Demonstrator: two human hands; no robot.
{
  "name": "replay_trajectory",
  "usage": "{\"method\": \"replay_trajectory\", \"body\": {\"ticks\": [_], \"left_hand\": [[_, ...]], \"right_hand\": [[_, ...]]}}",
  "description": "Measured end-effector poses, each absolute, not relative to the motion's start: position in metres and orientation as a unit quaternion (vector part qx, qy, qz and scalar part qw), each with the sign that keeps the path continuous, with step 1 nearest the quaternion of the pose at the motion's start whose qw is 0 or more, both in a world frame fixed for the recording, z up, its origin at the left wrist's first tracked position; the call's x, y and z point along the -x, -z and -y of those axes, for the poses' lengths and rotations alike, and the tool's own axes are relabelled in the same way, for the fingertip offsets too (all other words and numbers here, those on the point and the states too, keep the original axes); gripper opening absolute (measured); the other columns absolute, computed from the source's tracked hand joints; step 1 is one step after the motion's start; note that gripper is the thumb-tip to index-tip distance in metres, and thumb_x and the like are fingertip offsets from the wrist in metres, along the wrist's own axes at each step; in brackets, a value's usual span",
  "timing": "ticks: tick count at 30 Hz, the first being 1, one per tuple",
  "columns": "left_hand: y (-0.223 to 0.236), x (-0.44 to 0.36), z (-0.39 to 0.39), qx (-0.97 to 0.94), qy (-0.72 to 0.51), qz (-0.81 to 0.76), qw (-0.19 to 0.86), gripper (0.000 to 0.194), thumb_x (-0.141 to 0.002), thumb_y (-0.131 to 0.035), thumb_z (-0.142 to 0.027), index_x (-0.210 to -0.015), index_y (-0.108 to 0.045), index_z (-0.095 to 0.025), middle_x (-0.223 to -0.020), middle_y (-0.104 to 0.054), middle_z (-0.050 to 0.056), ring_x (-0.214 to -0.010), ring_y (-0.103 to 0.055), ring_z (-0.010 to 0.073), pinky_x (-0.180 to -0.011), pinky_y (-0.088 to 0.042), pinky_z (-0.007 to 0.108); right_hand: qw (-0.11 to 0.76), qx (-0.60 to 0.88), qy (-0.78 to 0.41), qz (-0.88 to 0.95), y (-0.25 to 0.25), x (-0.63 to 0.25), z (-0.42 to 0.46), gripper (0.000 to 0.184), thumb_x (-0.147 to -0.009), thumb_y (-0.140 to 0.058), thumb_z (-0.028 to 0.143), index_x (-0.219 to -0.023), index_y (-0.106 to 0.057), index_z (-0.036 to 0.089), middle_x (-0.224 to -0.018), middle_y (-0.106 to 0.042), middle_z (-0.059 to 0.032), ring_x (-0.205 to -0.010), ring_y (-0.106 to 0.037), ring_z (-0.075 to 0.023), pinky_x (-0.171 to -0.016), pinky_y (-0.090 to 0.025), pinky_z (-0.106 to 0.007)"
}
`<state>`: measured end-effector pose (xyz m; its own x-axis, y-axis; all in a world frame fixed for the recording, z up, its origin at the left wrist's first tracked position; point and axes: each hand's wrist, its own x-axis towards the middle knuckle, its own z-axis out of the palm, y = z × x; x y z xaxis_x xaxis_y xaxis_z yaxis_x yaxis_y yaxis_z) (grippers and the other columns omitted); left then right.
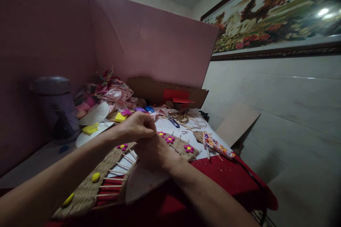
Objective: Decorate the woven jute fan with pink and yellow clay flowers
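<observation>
Left hand (pixel 141 125) and right hand (pixel 154 152) over a fan (pixel 105 165)

The woven fan lies on the counter (pixel 226 177), flowers (pixel 169 139) along its band. Above it the hands touch: left grip curled in, right fingertips hidden; how tightly each closes, or on what, I cannot tell.

Mid-frame, the bare left hand (pixel 141 126) and bare right hand (pixel 156 150) meet so closely that whether they pinch anything cannot be told, and they cover part of the arched tan woven-straw panel (pixel 87 194), while the dark-framed picture of brown horses (pixel 262 12) is cut off at upper right.
</observation>
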<state>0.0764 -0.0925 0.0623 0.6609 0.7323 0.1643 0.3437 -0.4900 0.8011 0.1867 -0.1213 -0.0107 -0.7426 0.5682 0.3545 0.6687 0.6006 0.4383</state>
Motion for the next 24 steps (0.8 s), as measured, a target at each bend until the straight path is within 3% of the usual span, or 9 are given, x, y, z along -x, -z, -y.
{"method": "replay_trajectory", "body": {"ticks": [5,9,17,21,24], "left_hand": [[-0.068,-0.075,0.083,-0.787,-0.252,-0.345,0.444,0.002,-0.051,-0.059,-0.014,-0.052,-0.058,-0.013,-0.052,-0.06,0.0,-0.055,-0.055,0.0133,-0.051,-0.039,0.022],[-0.071,-0.072,0.078,-0.781,-0.245,-0.333,0.468,0.008,-0.053,-0.063,-0.018,-0.053,-0.057,-0.013,-0.056,-0.062,0.002,-0.058,-0.056,0.0138,-0.055,-0.041,0.024],[-0.068,-0.08,0.083,-0.811,-0.238,-0.326,0.422,0.009,-0.054,-0.061,-0.021,-0.055,-0.058,-0.013,-0.051,-0.057,-0.001,-0.05,-0.049,0.0111,-0.047,-0.035,0.022],[-0.061,-0.069,0.063,-0.799,-0.322,-0.39,0.324,0.012,-0.058,-0.061,-0.025,-0.056,-0.057,-0.014,-0.052,-0.057,-0.001,-0.051,-0.05,0.0116,-0.047,-0.035,0.021],[-0.05,-0.047,0.035,-0.81,-0.325,-0.414,0.259,0.021,-0.069,-0.054,-0.035,-0.061,-0.057,-0.016,-0.057,-0.061,0.002,-0.052,-0.053,0.0131,-0.048,-0.035,0.022]], "right_hand": [[0.096,0.305,0.298,0.899,0.004,-0.188,0.126,0.014,-0.079,-0.052,0.015,-0.073,-0.065,0.015,-0.075,-0.062,-0.0067,-0.083,-0.05,-0.0211,-0.082,-0.041,-0.039],[0.108,0.306,0.306,0.895,0.006,-0.19,0.125,0.013,-0.079,-0.053,0.016,-0.072,-0.064,0.016,-0.074,-0.061,-0.006,-0.084,-0.049,-0.0208,-0.087,-0.037,-0.041],[0.108,0.317,0.29,0.897,0.008,-0.191,0.123,0.016,-0.079,-0.049,0.012,-0.072,-0.064,0.015,-0.073,-0.061,-0.0068,-0.077,-0.049,-0.0196,-0.074,-0.039,-0.036],[0.184,0.308,0.286,0.889,-0.001,-0.202,0.122,0.017,-0.083,-0.047,0.015,-0.078,-0.063,0.016,-0.078,-0.061,-0.0068,-0.083,-0.049,-0.0201,-0.08,-0.037,-0.037],[0.282,0.398,0.262,0.833,-0.002,-0.211,0.118,0.018,-0.084,-0.048,0.016,-0.097,-0.061,0.018,-0.087,-0.061,-0.0074,-0.084,-0.051,-0.0206,-0.075,-0.039,-0.034]]}}
